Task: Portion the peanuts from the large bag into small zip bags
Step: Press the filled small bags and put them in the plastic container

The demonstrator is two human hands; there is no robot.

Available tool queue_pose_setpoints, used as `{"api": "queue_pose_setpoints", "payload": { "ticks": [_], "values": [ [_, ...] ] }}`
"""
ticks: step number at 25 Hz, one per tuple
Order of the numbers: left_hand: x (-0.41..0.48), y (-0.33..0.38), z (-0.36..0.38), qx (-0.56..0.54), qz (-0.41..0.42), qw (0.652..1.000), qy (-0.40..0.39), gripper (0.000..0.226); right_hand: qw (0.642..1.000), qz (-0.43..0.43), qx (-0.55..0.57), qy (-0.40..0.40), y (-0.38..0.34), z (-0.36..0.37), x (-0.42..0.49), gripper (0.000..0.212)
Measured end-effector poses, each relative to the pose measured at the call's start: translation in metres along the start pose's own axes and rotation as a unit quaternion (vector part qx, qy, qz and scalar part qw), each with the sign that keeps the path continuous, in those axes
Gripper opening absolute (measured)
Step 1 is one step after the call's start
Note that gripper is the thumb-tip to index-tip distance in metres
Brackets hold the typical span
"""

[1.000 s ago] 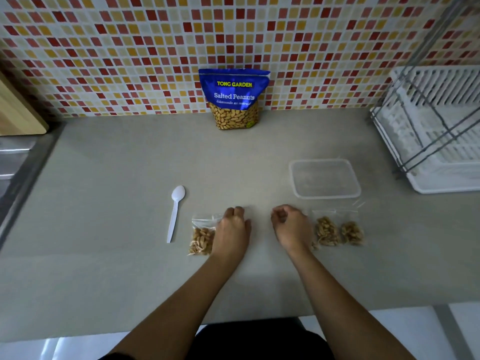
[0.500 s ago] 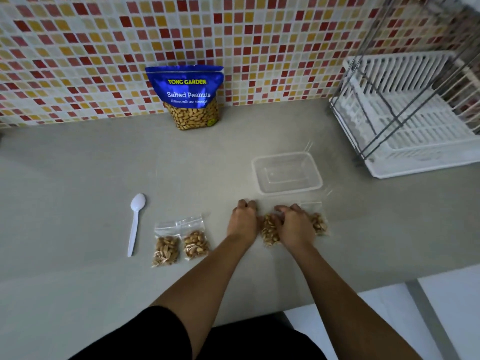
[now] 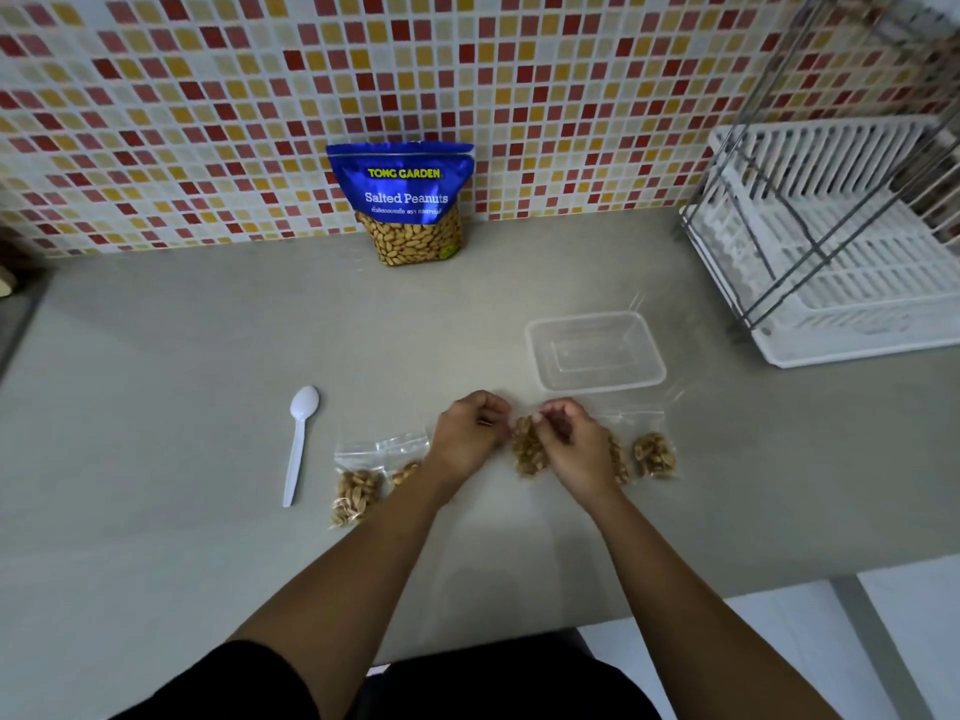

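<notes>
A blue bag of salted peanuts (image 3: pixel 405 202) stands upright against the tiled wall. My left hand (image 3: pixel 467 436) and my right hand (image 3: pixel 574 446) both pinch the top of a small zip bag of peanuts (image 3: pixel 527 452) on the counter between them. Two filled zip bags (image 3: pixel 357 486) lie left of my left forearm, one partly hidden by it. Another filled zip bag (image 3: pixel 654 453) lies to the right of my right hand, and a further one (image 3: pixel 618 459) shows partly behind that hand.
A white plastic spoon (image 3: pixel 300 440) lies on the grey counter (image 3: pixel 156 407) at the left. A clear empty plastic tub (image 3: pixel 595 356) sits just beyond my hands. A white dish rack (image 3: pixel 852 252) with a metal frame fills the right. The counter's front edge runs below my forearms.
My view swung right and came back partway. My hands left the spot between the bag groups, moved to a bag of the right-hand group, and now pinch its top.
</notes>
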State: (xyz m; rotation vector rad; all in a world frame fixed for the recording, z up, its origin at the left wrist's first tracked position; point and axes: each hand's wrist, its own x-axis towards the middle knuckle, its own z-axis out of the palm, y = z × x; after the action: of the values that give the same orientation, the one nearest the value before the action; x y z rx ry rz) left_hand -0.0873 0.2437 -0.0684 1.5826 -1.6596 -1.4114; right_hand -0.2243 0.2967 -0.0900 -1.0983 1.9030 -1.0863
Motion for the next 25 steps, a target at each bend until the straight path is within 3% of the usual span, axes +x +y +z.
{"api": "queue_pose_setpoints", "payload": {
  "ticks": [7,10,16,20,25],
  "values": [
    [-0.008,0.017,-0.067,0.097,0.132,0.986,-0.019,0.005,0.99,-0.042,0.136,-0.012,-0.041,0.031,-0.011,0.009],
    [-0.015,0.024,-0.085,0.122,0.158,0.98,-0.023,0.007,0.985,-0.069,0.155,-0.019,-0.056,0.042,-0.013,0.02],
    [-0.024,0.026,-0.1,0.253,0.182,0.95,-0.021,0.02,0.982,-0.089,0.163,-0.039,-0.08,0.052,-0.02,0.017],
    [-0.029,0.028,-0.112,0.207,0.182,0.961,-0.014,0.005,0.983,-0.076,0.163,-0.046,-0.086,0.059,-0.022,0.019],
    [-0.031,0.028,-0.125,0.107,0.145,0.983,-0.027,0.006,0.983,-0.06,0.162,-0.055,-0.093,0.065,-0.024,0.019]
  ]
}}
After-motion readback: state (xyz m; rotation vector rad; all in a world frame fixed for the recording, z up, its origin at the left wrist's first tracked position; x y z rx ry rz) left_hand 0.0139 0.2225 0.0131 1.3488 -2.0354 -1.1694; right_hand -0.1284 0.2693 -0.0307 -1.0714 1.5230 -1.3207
